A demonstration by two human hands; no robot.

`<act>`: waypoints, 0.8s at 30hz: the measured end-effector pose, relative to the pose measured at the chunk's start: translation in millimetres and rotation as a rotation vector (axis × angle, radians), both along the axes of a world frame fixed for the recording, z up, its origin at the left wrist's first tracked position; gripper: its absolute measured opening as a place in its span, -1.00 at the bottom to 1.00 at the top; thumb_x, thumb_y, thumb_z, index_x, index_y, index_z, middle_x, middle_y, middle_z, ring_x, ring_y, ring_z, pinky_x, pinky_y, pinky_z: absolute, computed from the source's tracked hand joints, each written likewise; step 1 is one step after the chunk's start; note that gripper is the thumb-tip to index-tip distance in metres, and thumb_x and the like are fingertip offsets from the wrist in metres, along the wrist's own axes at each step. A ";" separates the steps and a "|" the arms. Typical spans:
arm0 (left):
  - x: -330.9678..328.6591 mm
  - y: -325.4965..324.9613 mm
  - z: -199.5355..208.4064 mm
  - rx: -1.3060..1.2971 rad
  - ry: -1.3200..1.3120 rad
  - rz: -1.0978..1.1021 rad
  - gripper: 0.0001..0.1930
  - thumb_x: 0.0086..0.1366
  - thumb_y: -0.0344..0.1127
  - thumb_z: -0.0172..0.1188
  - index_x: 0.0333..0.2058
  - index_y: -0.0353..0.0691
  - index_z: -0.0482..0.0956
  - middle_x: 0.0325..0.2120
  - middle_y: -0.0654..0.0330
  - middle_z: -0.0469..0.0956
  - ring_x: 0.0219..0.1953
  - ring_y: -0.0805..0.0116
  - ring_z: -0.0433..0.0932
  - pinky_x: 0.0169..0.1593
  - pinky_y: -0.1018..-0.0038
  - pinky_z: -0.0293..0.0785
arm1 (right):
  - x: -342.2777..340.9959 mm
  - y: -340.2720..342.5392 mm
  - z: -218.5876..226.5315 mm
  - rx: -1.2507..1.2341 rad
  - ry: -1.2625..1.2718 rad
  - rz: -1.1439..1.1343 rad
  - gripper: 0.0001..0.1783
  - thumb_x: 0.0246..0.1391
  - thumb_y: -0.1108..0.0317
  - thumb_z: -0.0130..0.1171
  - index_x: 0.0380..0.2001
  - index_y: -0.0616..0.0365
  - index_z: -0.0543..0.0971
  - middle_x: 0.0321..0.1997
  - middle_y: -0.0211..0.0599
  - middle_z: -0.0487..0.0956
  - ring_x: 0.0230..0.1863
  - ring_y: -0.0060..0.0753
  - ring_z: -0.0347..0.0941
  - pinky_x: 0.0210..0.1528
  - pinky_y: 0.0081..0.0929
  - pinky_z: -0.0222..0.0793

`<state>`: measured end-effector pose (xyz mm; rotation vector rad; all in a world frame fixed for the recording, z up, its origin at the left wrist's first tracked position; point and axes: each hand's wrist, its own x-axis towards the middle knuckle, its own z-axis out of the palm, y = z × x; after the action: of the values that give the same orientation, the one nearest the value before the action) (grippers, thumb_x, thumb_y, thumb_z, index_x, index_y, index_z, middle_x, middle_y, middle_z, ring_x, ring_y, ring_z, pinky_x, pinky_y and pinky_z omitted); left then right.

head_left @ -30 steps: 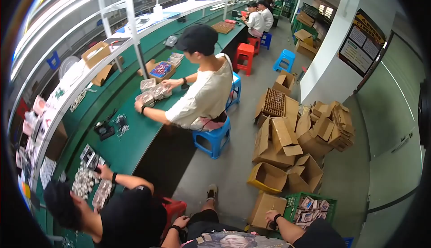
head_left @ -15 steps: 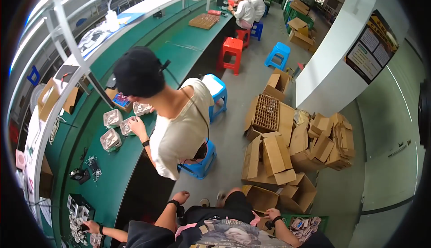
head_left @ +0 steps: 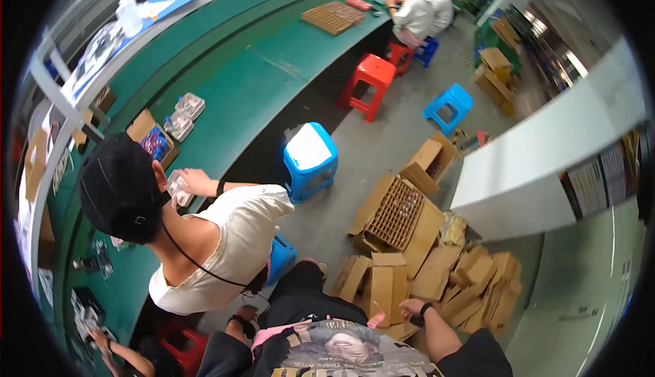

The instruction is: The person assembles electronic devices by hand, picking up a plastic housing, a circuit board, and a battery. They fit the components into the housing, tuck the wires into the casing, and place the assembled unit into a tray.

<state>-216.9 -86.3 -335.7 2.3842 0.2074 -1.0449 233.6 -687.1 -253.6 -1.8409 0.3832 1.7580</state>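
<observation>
My left hand (head_left: 247, 313) hangs low beside my dark shorts, close behind the co-worker in the white top; it is dim, and its fingers do not show clearly. My right hand (head_left: 412, 307) hangs at my other side, a dark band on its wrist. Its fingers are loosely bent and apart, with nothing visible in them. Below and beyond it lie flattened brown cartons (head_left: 387, 288), which it appears not to touch. No object shows in either of my hands.
A co-worker (head_left: 218, 240) sits at the green bench (head_left: 225, 114), handling a pale moulded tray (head_left: 180, 187). Another person's hand (head_left: 102, 340) works at lower left. Blue stool (head_left: 310, 162), red stool (head_left: 372, 83) and another blue stool (head_left: 448, 107) line the aisle. A white pillar (head_left: 546, 165) stands right.
I have moved forward along the aisle, and the view has turned. The seated co-worker is now nearer and farther left. The green crate of pale pieces at lower right has left view.
</observation>
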 end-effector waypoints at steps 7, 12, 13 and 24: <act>150.1 -46.3 81.4 -0.597 0.447 1.095 -0.65 0.46 -0.05 0.15 -0.08 -0.20 0.72 -0.22 0.19 0.75 -0.20 0.29 0.71 -0.15 0.26 0.63 | 337.1 165.2 52.4 -0.064 -0.395 0.288 -0.59 0.44 0.07 0.03 -0.21 0.22 0.65 -0.30 -0.22 0.73 -0.35 -0.33 0.66 -0.20 -0.32 0.63; 215.8 -90.9 149.6 -1.023 0.438 1.480 -0.53 0.53 0.08 0.07 -0.01 -0.24 0.68 -0.19 0.24 0.72 -0.23 0.45 0.65 -0.15 0.41 0.58 | 428.9 328.6 68.6 0.259 -0.425 0.297 -0.63 0.44 0.11 0.05 -0.21 0.18 0.66 -0.29 -0.23 0.73 -0.34 -0.35 0.66 -0.22 -0.29 0.62; 228.9 -98.5 142.4 -1.313 0.484 1.757 -0.49 0.54 0.12 0.06 0.04 -0.25 0.66 -0.18 0.21 0.72 -0.22 0.45 0.64 -0.12 0.44 0.56 | 448.0 354.2 71.4 0.249 -0.423 0.313 -0.63 0.44 0.11 0.05 -0.21 0.18 0.66 -0.29 -0.23 0.73 -0.34 -0.35 0.66 -0.22 -0.29 0.62; 434.1 -32.6 281.8 -0.756 -0.265 1.583 -0.57 0.46 -0.04 0.26 0.06 -0.27 0.53 -0.21 0.08 0.69 -0.14 0.31 0.63 0.01 0.36 0.56 | 599.2 632.4 77.7 0.060 0.014 1.158 -0.66 0.43 0.08 0.10 -0.13 0.13 0.65 -0.24 -0.36 0.75 -0.27 -0.51 0.67 -0.24 -0.46 0.55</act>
<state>217.2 -119.0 -53.9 1.0162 1.0999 0.0309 832.8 -54.7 -175.8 -2.1590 -0.9206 2.3960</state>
